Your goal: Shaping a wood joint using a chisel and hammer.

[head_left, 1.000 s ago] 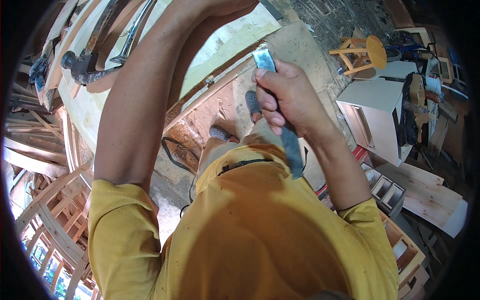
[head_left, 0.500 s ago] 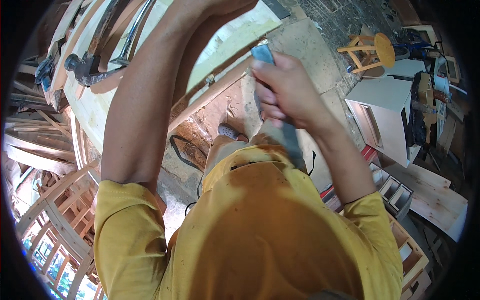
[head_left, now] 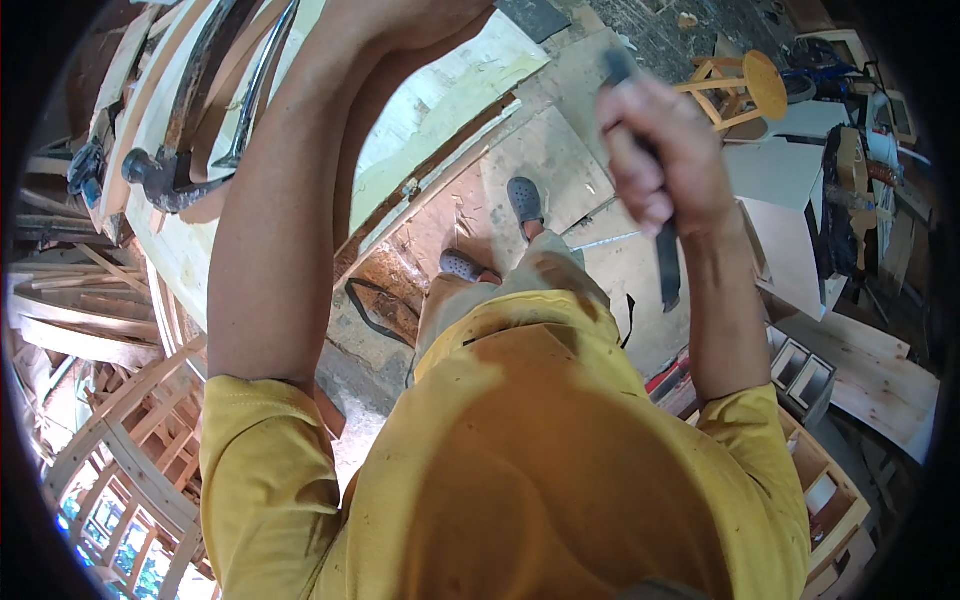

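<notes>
My right hand (head_left: 670,150) is raised over the floor on the right, its fingers wrapped around a flat, dark grey bar-like tool (head_left: 669,268). One end sticks up past the thumb and the other points down below the fist; motion blurs the upper end, and I cannot make out the exact kind. My left arm reaches across the pale workbench (head_left: 450,110) to the top edge. Of my left hand (head_left: 440,18) only the part near the wrist shows; its fingers are cut off or hidden.
A dark metal clamp (head_left: 165,180) and curved wooden pieces lie at the bench's left. Wood offcuts (head_left: 85,340) and a slatted wooden frame (head_left: 140,470) fill the far left. To the right stand a wooden stool (head_left: 745,88), a white cabinet (head_left: 780,190) and a drawer box (head_left: 825,490).
My right hand has swung up and to the right with the tool, away from the bench edge. My left arm has barely shifted. A foot hidden before now shows on the floor.
</notes>
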A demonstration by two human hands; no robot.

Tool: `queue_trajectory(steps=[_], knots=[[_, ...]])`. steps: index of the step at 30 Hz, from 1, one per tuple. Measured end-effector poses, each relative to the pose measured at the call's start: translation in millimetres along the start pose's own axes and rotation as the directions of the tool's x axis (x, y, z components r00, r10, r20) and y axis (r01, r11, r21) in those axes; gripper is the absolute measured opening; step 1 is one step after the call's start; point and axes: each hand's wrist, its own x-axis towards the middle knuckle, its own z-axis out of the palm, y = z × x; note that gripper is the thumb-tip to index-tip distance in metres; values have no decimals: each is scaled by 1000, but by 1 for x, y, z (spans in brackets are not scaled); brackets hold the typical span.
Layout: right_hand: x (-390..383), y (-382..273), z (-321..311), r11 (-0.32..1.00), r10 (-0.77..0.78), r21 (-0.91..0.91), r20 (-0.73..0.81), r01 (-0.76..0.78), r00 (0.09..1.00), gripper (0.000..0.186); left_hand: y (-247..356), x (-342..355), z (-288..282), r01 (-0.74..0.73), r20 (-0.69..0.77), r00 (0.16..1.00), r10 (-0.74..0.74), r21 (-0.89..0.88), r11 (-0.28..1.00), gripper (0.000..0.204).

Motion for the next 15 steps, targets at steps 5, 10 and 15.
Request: queue_trajectory(steps=[5, 10, 15], knots=[[-3, 38, 12, 890, 203, -372, -197, -265, 959, 21, 4, -2, -1, -30, -72, 997, 28, -30, 999, 38], [8, 35, 6, 876, 252, -388, -135, -285, 958, 15, 3, 1, 0, 20, -17, 1000, -19, 18, 1000, 36], [20, 29, 6, 872, 284, -392, -80, -292, 955, 17, 2, -1, 5, -14, -84, 996, 13, -12, 1000, 35]])
